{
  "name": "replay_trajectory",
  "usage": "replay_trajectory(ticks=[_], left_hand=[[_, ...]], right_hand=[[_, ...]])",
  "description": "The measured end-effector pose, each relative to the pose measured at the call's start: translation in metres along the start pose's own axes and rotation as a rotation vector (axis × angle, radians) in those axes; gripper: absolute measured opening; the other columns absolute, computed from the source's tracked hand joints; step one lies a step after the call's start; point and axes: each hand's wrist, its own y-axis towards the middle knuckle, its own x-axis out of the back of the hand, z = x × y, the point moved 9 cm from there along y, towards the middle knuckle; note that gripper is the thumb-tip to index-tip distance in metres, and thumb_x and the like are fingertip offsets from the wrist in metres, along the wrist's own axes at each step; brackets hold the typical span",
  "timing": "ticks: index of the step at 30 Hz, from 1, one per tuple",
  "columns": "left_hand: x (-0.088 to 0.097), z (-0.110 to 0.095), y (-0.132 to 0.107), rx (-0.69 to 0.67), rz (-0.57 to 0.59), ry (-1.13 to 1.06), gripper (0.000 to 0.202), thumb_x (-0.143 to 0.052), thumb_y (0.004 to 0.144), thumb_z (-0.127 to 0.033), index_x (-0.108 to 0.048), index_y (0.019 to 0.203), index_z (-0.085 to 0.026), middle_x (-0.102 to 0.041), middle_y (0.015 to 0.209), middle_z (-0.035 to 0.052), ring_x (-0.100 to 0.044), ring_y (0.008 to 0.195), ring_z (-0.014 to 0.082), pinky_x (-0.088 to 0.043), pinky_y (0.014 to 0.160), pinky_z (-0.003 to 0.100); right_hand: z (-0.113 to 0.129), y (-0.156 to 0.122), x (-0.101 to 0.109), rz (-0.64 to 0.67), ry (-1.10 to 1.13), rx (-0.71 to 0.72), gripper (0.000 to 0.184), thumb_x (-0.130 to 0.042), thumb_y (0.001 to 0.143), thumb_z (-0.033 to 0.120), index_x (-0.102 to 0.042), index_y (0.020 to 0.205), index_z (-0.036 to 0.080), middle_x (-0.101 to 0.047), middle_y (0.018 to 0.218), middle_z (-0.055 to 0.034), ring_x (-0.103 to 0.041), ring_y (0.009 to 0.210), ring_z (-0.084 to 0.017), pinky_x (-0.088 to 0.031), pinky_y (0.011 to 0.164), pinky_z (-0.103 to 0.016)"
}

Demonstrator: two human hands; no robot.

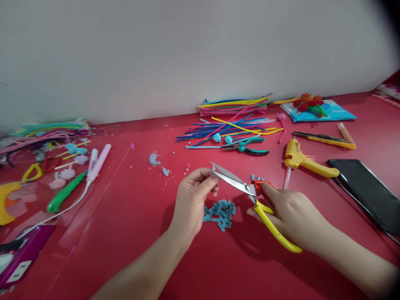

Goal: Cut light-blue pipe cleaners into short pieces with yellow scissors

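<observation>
My right hand (289, 212) grips yellow-handled scissors (237, 183), whose steel blades point left toward my left hand. My left hand (192, 198) hovers over the red table with fingers pinched together at the blade tips; whatever sits in the pinch is too small to see. Below and between the hands lies a small pile of short blue pipe-cleaner pieces (221, 212).
Loose coloured pipe cleaners (231, 123) and teal pliers (250, 146) lie behind the hands. A yellow glue gun (304, 160), a utility knife (325, 139) and a black phone (368, 191) sit right. More pipe cleaners (46, 131), a green-handled tool (64, 193) and a power strip (21, 258) are left.
</observation>
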Motion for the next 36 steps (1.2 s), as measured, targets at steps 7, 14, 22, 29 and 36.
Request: replay_trajectory(ticks=[7, 14, 22, 29, 36], left_hand=[[0.0053, -0.0008, -0.0004, -0.011, -0.033, 0.028, 0.004, -0.057, 0.07, -0.015, -0.055, 0.066, -0.015, -0.05, 0.056, -0.003, -0.045, 0.052, 0.0061, -0.037, 0.049, 0.017], [0.0055, -0.0019, 0.0007, -0.018, -0.04, 0.036, 0.003, -0.057, 0.069, -0.015, -0.055, 0.067, -0.015, -0.05, 0.057, -0.003, -0.045, 0.052, 0.006, -0.037, 0.049, 0.018], [0.006, -0.0013, 0.0014, -0.024, -0.032, 0.041, 0.004, -0.057, 0.07, -0.015, -0.055, 0.067, -0.015, -0.05, 0.058, -0.0032, -0.045, 0.052, 0.0059, -0.037, 0.049, 0.018], [0.0068, -0.0015, 0.0006, -0.036, -0.037, 0.031, 0.002, -0.058, 0.069, -0.015, -0.057, 0.068, -0.015, -0.051, 0.059, -0.003, -0.045, 0.053, 0.0056, -0.037, 0.05, 0.018], [0.0063, -0.0017, 0.0, -0.038, -0.038, 0.024, 0.001, -0.057, 0.07, -0.015, -0.057, 0.069, -0.015, -0.051, 0.059, -0.0031, -0.045, 0.053, 0.0057, -0.038, 0.05, 0.018]], right_hand=[[-0.0011, -0.0035, -0.0043, -0.05, -0.083, 0.053, 0.029, -0.042, 0.079, 0.046, -0.044, 0.09, 0.019, -0.058, 0.057, 0.0009, -0.056, 0.048, -0.017, -0.022, 0.044, -0.025], [0.003, -0.0038, -0.0027, -0.07, -0.119, 0.074, 0.028, -0.041, 0.079, 0.046, -0.042, 0.087, 0.019, -0.056, 0.053, 0.0017, -0.055, 0.046, -0.018, -0.021, 0.044, -0.025], [0.0027, -0.0042, -0.0038, -0.077, -0.126, 0.076, 0.028, -0.041, 0.079, 0.047, -0.042, 0.087, 0.019, -0.056, 0.052, 0.0029, -0.055, 0.045, -0.017, -0.02, 0.044, -0.025], [0.0044, -0.0036, -0.0036, -0.082, -0.129, 0.076, 0.028, -0.04, 0.079, 0.047, -0.042, 0.082, 0.02, -0.054, 0.05, 0.0028, -0.054, 0.044, -0.017, -0.019, 0.044, -0.025], [0.0032, -0.0043, -0.0046, -0.081, -0.144, 0.075, 0.031, -0.037, 0.08, 0.049, -0.043, 0.08, 0.019, -0.054, 0.049, 0.0022, -0.053, 0.042, -0.017, -0.017, 0.043, -0.026]])
